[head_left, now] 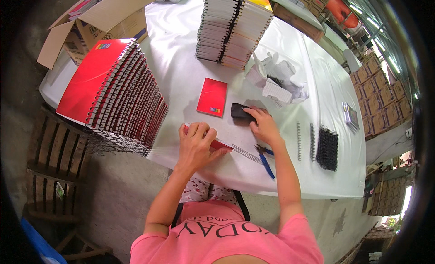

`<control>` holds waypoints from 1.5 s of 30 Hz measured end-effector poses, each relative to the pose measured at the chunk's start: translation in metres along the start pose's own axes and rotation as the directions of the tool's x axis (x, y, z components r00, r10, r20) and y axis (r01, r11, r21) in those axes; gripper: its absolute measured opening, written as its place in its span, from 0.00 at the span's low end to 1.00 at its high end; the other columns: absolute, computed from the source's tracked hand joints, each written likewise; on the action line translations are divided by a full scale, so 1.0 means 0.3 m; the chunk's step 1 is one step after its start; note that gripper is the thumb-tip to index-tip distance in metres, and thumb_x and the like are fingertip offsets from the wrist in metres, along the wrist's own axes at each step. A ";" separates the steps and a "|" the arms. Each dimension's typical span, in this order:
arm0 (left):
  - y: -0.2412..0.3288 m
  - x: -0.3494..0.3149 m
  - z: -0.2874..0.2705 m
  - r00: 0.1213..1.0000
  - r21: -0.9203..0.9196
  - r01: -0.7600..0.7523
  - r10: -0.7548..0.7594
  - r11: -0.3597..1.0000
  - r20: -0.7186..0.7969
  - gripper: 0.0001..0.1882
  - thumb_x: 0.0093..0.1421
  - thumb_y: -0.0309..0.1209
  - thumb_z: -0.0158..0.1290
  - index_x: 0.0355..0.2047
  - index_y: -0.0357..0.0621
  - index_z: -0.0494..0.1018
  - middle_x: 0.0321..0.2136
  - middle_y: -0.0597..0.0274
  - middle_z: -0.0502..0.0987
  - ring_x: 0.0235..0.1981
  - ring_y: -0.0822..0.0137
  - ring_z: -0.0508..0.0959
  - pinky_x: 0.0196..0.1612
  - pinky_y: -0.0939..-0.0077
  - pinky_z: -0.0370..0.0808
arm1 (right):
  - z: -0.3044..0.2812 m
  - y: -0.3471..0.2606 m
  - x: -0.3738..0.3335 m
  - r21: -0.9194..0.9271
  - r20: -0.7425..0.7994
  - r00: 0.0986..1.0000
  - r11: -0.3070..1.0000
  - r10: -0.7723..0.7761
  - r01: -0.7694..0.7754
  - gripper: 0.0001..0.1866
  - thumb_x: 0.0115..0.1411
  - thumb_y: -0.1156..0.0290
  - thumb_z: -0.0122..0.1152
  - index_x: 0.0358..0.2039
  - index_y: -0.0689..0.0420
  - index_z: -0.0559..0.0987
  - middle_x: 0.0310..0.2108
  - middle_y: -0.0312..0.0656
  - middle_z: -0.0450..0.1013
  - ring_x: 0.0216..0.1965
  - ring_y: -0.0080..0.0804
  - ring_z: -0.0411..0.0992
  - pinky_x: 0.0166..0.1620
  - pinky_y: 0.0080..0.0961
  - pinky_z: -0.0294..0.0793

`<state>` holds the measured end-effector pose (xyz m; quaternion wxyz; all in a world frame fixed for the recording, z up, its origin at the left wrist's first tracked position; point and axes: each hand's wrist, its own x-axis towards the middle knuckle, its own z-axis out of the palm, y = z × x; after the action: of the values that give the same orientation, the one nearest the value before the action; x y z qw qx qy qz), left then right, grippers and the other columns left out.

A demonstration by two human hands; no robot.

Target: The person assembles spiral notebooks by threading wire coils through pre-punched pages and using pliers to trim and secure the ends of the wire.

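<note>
My left hand (195,144) is closed around a small red notebook (219,144) held on edge near the table's front. A metal spiral coil (247,154) runs out from the notebook's right end toward the pliers. My right hand (264,124) has its fingers on the right end of a small black box-shaped device (239,111); its palm side is hidden. Beside my right forearm lie blue-handled pliers (266,165). Another red notebook (212,97) rests flat just beyond my left hand.
A tall stack of red spiral notebooks (127,89) stands at left, before an open cardboard box (111,26). Stacked white-paged books (233,30) rise at the back. Crumpled paper (278,78) and a bundle of black coils (327,148) lie to the right.
</note>
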<state>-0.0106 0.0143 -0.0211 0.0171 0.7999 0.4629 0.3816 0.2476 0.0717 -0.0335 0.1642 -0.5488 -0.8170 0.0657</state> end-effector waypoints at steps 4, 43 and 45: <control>-0.021 -0.012 -0.004 1.000 -0.037 -0.016 0.016 0.999 -0.003 0.26 0.33 0.48 0.67 0.26 0.47 0.70 0.34 0.63 0.70 0.38 0.58 0.68 0.44 0.60 0.59 | 0.025 -0.011 -0.026 0.846 0.161 0.962 0.471 0.222 -0.250 0.20 0.53 0.78 0.51 0.49 0.58 0.71 0.50 0.47 0.68 0.53 0.42 0.66 0.57 0.36 0.64; -0.097 -0.009 0.082 0.955 -0.640 0.252 -0.294 0.726 0.043 0.38 0.32 0.29 0.71 0.36 0.45 0.54 0.41 0.55 0.56 0.51 0.58 0.60 0.47 0.69 0.66 | -0.022 -0.301 0.031 0.859 0.061 0.996 0.512 -0.071 -0.016 0.19 0.44 0.88 0.50 0.35 0.60 0.82 0.34 0.44 0.79 0.37 0.26 0.75 0.43 0.22 0.72; -0.097 -0.007 0.080 0.949 -0.669 0.282 -0.304 0.688 0.087 0.40 0.32 0.30 0.72 0.38 0.45 0.53 0.41 0.56 0.56 0.52 0.59 0.60 0.48 0.70 0.65 | -0.031 -0.308 0.027 0.968 0.000 0.993 0.250 -0.114 0.029 0.20 0.43 0.88 0.50 0.36 0.60 0.82 0.33 0.44 0.79 0.37 0.27 0.75 0.43 0.23 0.72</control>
<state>-0.0173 0.0373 -0.0503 0.3584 0.6488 0.4152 0.5274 0.1672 0.0426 0.0035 0.4392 -0.2937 -0.6356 0.5628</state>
